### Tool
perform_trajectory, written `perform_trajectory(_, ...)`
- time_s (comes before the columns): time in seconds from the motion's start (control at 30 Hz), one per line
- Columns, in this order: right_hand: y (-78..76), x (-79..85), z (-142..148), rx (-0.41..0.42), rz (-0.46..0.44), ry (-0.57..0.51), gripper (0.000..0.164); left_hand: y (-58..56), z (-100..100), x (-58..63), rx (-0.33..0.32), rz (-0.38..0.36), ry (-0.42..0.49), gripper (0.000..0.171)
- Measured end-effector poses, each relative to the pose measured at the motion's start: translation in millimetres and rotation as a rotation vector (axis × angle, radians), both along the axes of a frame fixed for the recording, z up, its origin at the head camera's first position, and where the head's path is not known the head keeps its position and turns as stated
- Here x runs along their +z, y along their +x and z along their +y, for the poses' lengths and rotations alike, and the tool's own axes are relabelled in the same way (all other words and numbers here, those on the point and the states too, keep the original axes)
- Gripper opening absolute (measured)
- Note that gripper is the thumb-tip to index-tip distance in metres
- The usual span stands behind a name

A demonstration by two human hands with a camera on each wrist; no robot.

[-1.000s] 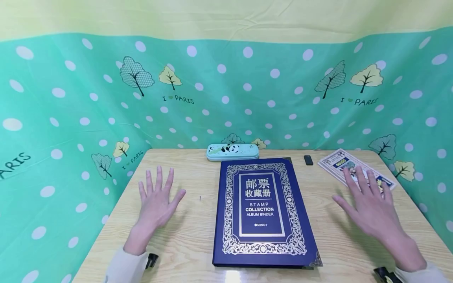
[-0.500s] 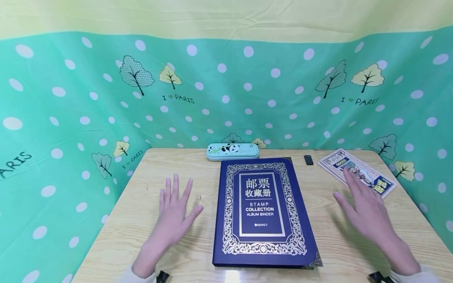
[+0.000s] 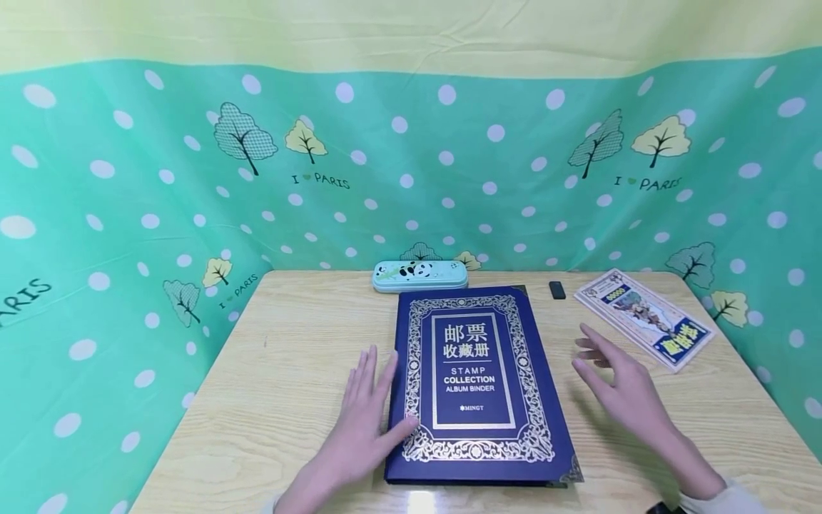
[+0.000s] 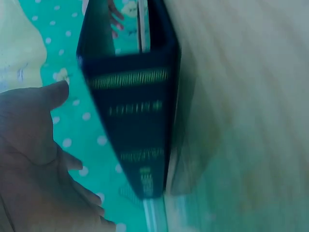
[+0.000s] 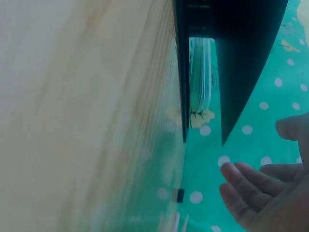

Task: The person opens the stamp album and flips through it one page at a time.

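Observation:
A thick navy stamp album binder [image 3: 472, 385] with silver ornament lies shut on the wooden table. My left hand [image 3: 362, 428] is at its left edge, fingers straight and thumb overlapping the cover's lower left in the head view. In the left wrist view the album's spine [image 4: 137, 116] faces the camera, with the left hand [image 4: 34, 154] beside it. My right hand [image 3: 619, 385] hovers right of the album, fingers slightly bent and holding nothing. The right wrist view shows the album's open side [image 5: 251, 58] and the right hand [image 5: 270, 188] apart from it.
Behind the album sits a light-blue panda pencil case [image 3: 420, 276]. A small black object [image 3: 556, 290] lies to its right. Farther right is a printed paper note [image 3: 645, 318]. Polka-dot green cloth [image 3: 411, 171] hangs around the wooden table [image 3: 270, 400].
My left hand has moved right and down to the album's left edge. My right hand has moved left toward the album, off the printed note, its fingers bending. The album has stayed put.

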State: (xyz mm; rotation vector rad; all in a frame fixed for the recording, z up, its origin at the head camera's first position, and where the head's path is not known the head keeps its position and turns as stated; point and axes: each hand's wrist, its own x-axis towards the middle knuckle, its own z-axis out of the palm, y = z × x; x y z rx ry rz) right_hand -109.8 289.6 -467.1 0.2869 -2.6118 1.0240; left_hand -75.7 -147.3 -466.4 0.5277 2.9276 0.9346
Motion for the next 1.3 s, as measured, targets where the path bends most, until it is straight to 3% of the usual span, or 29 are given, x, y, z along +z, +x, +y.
perform_trajectory(0.2,-0.8,0.1,-10.9,0.064,-0.118,-0.129,0.059,7.7,14.5,-0.3,-0.073,-0.075,-0.006,0.109)
perform_trajectory(0.47,-0.2,-0.1,-18.6,0.150,-0.289,-0.273,0.060,14.1,22.2,-2.9,-0.161,-0.085,-0.032,0.120)
perform_trajectory(0.73,1.5,-0.8,-21.1,0.256,-0.283,-0.317,0.056,14.8,26.9,-7.4,-0.180,-0.052,-0.049,0.125)
perform_trajectory(1.0,1.7,-0.6,-23.5,0.284,-0.265,-0.340,0.054,13.3,28.9,-9.2,-0.199,-0.018,-0.091,0.121)
perform_trajectory(1.3,1.9,5.5,-24.4,0.357,-0.220,-0.483,0.051,8.7,31.9,3.6,-0.238,-0.005,-0.120,0.113)
